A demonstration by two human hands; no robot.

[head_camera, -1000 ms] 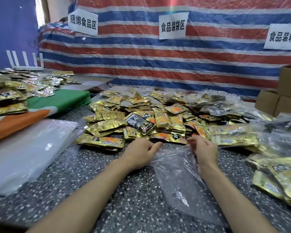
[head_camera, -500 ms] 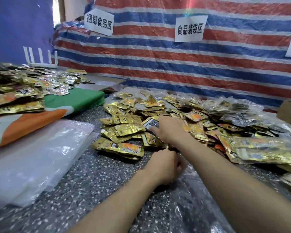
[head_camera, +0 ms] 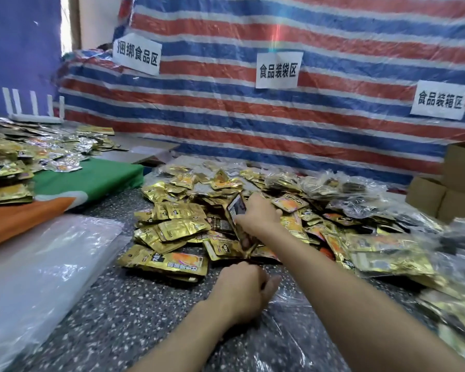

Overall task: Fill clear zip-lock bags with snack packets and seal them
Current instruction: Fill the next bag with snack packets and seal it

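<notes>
The right hand (head_camera: 255, 216) reaches out over the heap of gold snack packets (head_camera: 183, 226) in the middle of the speckled tabletop (head_camera: 113, 318). Its fingers are curled round a dark packet (head_camera: 236, 209), which stands tilted up on edge above the heap (one or more other packets may hang below it in the same grip, though blur makes this hard to tell).

The left hand (head_camera: 242, 288) lies nearer, just short of the heap, at the far left corner of the clear zip-lock bag (head_camera: 293, 334). Its fingers are curled downward and the thumb points right. The back of the hand hides the fingertips, so I cannot tell whether they pinch the film or only rest on it. The bag lies flat on the tabletop under the right forearm and looks empty, with its mouth toward the heap.

On the near left is a stack of clear bags (head_camera: 38, 267). Beyond it lies a green and orange cloth (head_camera: 91, 181), and a second spread of gold packets (head_camera: 8, 170) covers the cloth's far left part. A white object with upright prongs (head_camera: 32, 111) stands at the far left.

To the right of the heap are clear bags already holding packets (head_camera: 344, 189), and more lie along the right edge. Brown cardboard boxes (head_camera: 462, 181) stand at the far right. A red, white and blue striped tarpaulin (head_camera: 253, 124) hangs behind everything, with three white paper signs (head_camera: 278, 71) fixed to it.
</notes>
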